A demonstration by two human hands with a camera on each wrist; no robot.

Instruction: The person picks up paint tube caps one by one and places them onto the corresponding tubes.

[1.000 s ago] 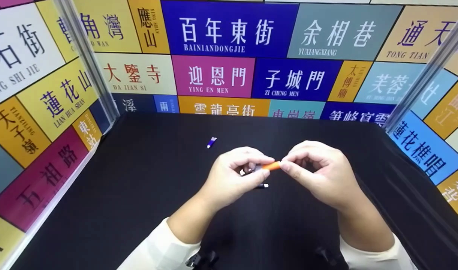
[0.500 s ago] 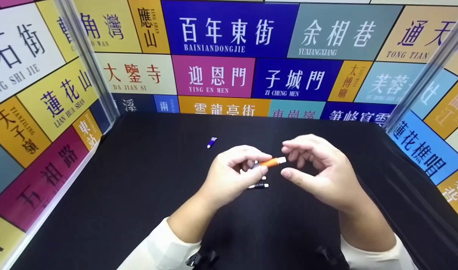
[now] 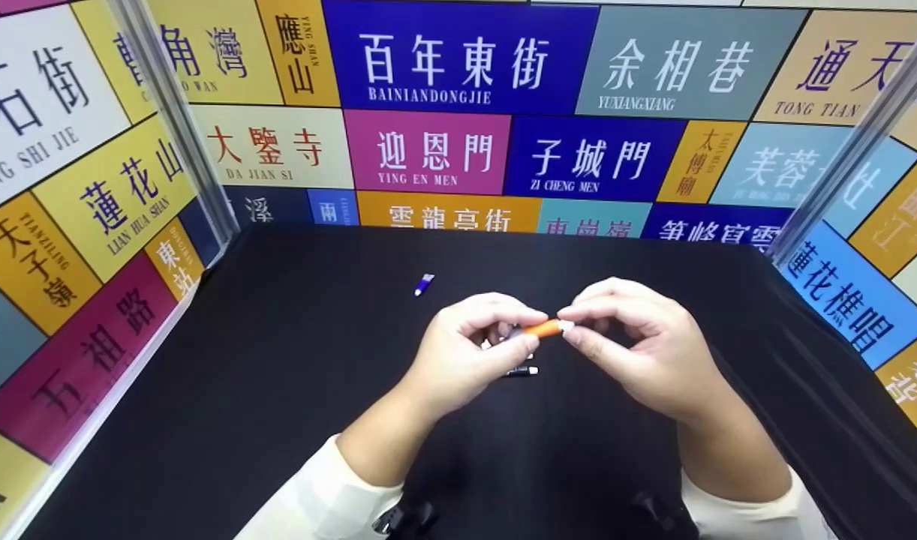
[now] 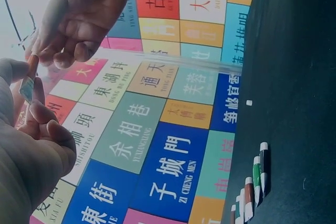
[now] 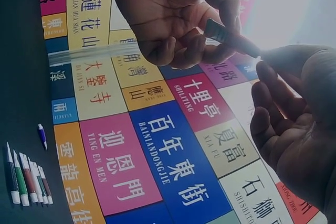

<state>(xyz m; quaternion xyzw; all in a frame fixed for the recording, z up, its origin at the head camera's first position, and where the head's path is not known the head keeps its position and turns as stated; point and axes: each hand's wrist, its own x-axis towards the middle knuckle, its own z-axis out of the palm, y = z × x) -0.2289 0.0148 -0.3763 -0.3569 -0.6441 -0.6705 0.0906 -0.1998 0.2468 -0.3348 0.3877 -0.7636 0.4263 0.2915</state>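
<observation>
A small orange paint tube (image 3: 542, 328) with a white cap (image 3: 566, 325) is held above the black cloth between both hands. My left hand (image 3: 477, 345) pinches the tube's body between thumb and fingertips. At the other end, my right hand (image 3: 638, 337) has its thumb and index finger on the white cap. The right wrist view shows the tube (image 5: 231, 38) with its flat end toward the left hand. Below the hands lies a row of several tubes, including a black tube (image 4: 264, 158), a green tube (image 4: 256, 174) and a brown tube (image 4: 249, 198).
A blue-purple tube (image 3: 425, 284) lies apart, farther back and to the left. On the black cloth (image 3: 316, 322) in the left wrist view sits a small white piece (image 4: 249, 103). Panels with colourful printed signs (image 3: 458, 56) stand along the back and sides.
My right hand comes off the capped end with its fingers spread half a second ago, then closes back on the white cap. My left hand keeps its pinch and hardly moves.
</observation>
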